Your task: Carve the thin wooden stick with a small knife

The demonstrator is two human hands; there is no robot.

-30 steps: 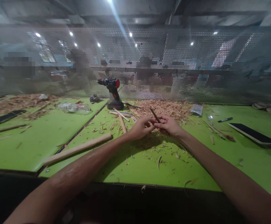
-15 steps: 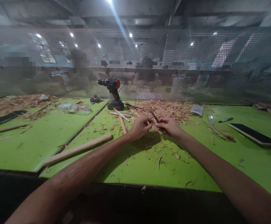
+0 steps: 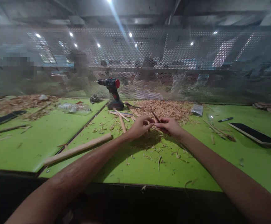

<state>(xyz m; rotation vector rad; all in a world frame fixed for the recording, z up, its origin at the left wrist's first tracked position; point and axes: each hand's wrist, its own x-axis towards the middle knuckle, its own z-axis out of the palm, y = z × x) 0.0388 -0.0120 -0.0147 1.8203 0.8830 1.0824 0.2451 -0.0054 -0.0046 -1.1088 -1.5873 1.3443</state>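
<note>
Both of my hands meet over the wood shavings near the middle of the green table point(image 3: 135, 168). My right hand point(image 3: 170, 127) is closed around a thin dark stick-like piece point(image 3: 155, 116), which juts up and to the left from between the fingers; its exact kind is not clear. Thumb and fingertips of my left hand point(image 3: 140, 127) come together beside the right fingertips, almost touching them. Whatever the left fingers pinch is too small to tell.
A cordless drill point(image 3: 113, 93) stands behind my left hand. A long wooden stick point(image 3: 78, 149) lies front left. Piled shavings point(image 3: 165, 110) sit before the perforated screen point(image 3: 144, 62). To the right are a marker point(image 3: 226, 119) and a black-faced slab point(image 3: 254, 133); a plastic bottle point(image 3: 74, 108) lies left.
The left fingertips have shifted slightly right toward the right hand, and the dark piece has tilted a little. Everything else stays where it was.
</note>
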